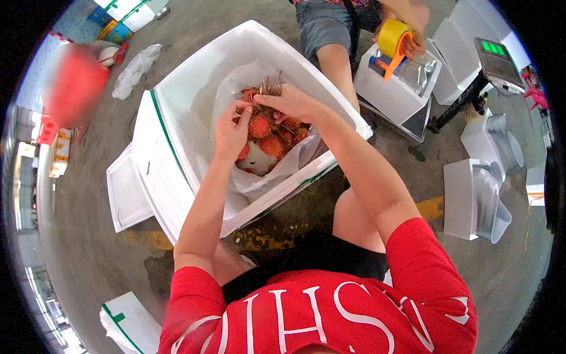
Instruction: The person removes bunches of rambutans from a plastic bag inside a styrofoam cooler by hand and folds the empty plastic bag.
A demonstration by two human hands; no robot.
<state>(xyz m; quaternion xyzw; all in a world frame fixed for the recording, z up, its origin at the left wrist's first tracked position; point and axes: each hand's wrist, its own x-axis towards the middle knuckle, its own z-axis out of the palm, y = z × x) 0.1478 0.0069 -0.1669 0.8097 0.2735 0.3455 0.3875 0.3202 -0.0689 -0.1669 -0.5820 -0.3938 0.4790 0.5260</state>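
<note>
A large white foam box [177,94] stands in front of me, with a clear plastic bag [227,88] open inside it. Red, hairy fruits like rambutans [271,145] lie in the bag. Over the fruits, my right hand [285,101] is closed on a fruit cluster with brown stems. My left hand [236,118] is beside it, thumb and fingers pinched at the cluster's near left side; what it holds there is too small to make out. The two hands almost touch.
Another person [333,47] sits across, holding a yellow tape dispenser [392,44] over a small foam box [386,94]. A scale display [494,50] stands at the right, near lined foam boxes [460,200]. A white lid [127,189] lies left; a plastic bag [137,71] lies on the floor.
</note>
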